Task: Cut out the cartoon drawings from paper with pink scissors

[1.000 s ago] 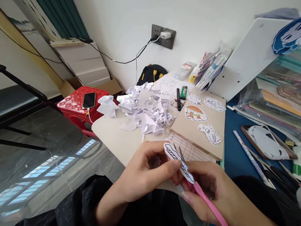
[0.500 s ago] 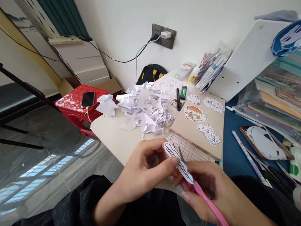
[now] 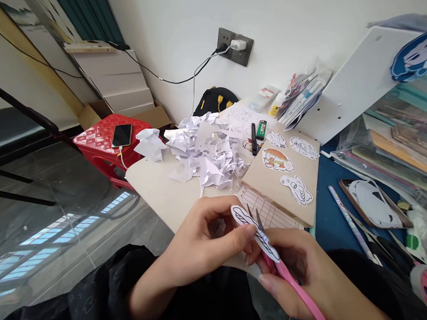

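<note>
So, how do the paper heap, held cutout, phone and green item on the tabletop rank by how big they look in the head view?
1. Paper heap
2. Held cutout, nearest the camera
3. Phone
4. Green item

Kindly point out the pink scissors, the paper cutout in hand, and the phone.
Pink scissors (image 3: 292, 283), head view, on the handle.
Paper cutout (image 3: 267, 247), head view, lower half.
Phone (image 3: 122, 135), head view, on the screen.

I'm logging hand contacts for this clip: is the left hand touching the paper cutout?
Touching. The head view shows it: the left hand grips the paper cutout, with the thumb overlapping its edge.
</note>
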Demonstrator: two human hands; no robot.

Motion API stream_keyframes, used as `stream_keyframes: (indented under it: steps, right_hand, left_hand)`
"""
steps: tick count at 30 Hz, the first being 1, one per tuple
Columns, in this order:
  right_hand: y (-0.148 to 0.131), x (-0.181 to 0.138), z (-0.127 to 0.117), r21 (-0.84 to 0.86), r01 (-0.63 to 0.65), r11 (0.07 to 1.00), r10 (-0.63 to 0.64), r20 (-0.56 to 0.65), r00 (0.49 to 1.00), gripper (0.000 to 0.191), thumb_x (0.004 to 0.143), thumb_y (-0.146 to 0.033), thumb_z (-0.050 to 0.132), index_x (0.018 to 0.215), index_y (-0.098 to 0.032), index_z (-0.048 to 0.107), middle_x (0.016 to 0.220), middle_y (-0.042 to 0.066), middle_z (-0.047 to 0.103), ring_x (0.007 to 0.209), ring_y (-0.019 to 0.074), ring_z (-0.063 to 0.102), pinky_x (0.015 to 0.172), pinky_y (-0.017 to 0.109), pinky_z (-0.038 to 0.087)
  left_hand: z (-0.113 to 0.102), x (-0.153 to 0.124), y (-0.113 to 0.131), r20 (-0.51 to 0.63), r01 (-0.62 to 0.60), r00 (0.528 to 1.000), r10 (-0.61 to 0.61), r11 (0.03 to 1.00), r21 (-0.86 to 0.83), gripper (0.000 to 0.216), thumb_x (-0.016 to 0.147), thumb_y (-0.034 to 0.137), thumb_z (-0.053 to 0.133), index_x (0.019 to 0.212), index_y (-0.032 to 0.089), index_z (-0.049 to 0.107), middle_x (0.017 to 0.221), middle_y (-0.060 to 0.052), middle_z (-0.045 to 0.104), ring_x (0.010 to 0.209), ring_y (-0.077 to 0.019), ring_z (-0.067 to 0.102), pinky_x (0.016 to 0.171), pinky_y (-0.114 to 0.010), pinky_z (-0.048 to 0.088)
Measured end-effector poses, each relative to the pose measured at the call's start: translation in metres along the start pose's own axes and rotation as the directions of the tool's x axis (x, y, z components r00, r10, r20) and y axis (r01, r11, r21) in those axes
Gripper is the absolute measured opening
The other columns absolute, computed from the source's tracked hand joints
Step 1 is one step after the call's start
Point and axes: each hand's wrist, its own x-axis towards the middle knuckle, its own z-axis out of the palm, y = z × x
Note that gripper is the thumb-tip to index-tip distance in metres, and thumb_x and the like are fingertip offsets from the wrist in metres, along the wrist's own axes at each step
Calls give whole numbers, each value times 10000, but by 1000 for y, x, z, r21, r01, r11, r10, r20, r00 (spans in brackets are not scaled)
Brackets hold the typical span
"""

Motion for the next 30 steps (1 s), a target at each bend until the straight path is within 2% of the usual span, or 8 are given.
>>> stream_keyframes:
  steps: [5,11,21,30]
  right_hand:
    - [-1,-4,2,68,-21,997,25,-55,998,176,677,-171,681,845,-186,634,650,-48,465,556,124,410,532,250,379]
    - [-3,-5,3,166,-50,985,59,-45,997,227,635,-177,733,846,-192,652,673,-45,496,579,131,438,583,263,426]
    - [-3,-4,-3,77,-107,991,104,37,994,221,674,-141,706,880,-194,646,683,-49,478,593,123,422,550,237,369]
    - [-2,2,2,26,9,1000,-9,0,1000,179,656,-114,646,815,-188,680,602,-67,428,523,101,362,512,210,386]
  left_hand:
    - [-1,1,0,15,11,1000,-11,1000,8,177,833,220,700,721,119,608,613,-10,629,573,-109,613,567,-179,497]
    - [-1,0,1,-11,6,1000,-5,993,114,232,844,299,680,702,146,579,579,-3,588,552,-145,618,533,-221,476]
    - [-3,1,0,8,13,1000,-14,988,151,250,869,298,636,692,145,546,575,1,559,550,-136,593,534,-219,441]
    - [-3,1,2,14,3,1000,-5,994,106,252,858,303,665,697,145,553,568,21,543,565,-119,563,551,-201,444]
